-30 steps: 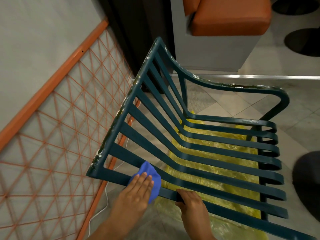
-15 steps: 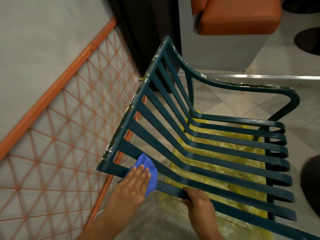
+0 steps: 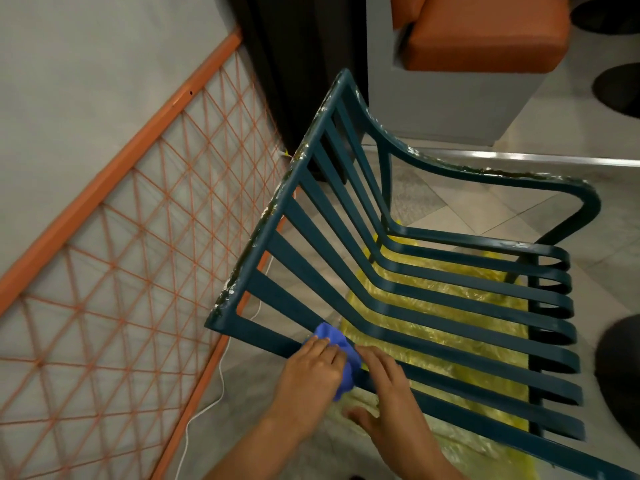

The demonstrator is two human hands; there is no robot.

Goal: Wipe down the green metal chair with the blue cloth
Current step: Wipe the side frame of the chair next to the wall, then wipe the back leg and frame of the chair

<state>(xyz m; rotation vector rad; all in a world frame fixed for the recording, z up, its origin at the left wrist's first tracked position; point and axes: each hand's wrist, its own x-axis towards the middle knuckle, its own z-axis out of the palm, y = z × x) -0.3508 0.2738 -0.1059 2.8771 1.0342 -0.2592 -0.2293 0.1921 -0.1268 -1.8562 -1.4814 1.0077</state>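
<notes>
- Two bare forearms reached up from the bottom edge of the view toward the nearest bar of the green metal chair [image 3: 398, 271].
- Left hand [image 3: 311, 370] lay palm down, fingers straight and together, pressing the blue cloth [image 3: 341, 348] flat against that near bar; not curled round it.
- Right hand [image 3: 384, 393] rested just beside the cloth on the same bar, fingers stretched forward over the bar's top, thumb spread out low toward the floor; looked relaxed and wide, gripping nothing that could be seen.
- Blue cloth sat bunched and crumpled between the two hands, soft folds showing above the left fingertips and spilling below the bar's edge.
- Chair was made of flat, dark teal-green metal slats, running parallel from the top rail down the back and bending into the seat, each ending in a rounded loop at the seat's front edge.
- Top rail and far armrest were chipped, with pale flecks and worn paint along their edges.
- Crinkled, glossy yellow plastic sheet [image 3: 450, 306] lay on the floor beneath the seat, visible through the slats.
- Orange frame with criss-crossed cord netting [image 3: 121, 271] leaned against the grey wall, just beside the chair's back.
- Thin white cable [image 3: 221, 375] trailed along the floor near that frame.
- Orange cushioned seat [image 3: 485, 39] on a grey base stood beyond the chair.
</notes>
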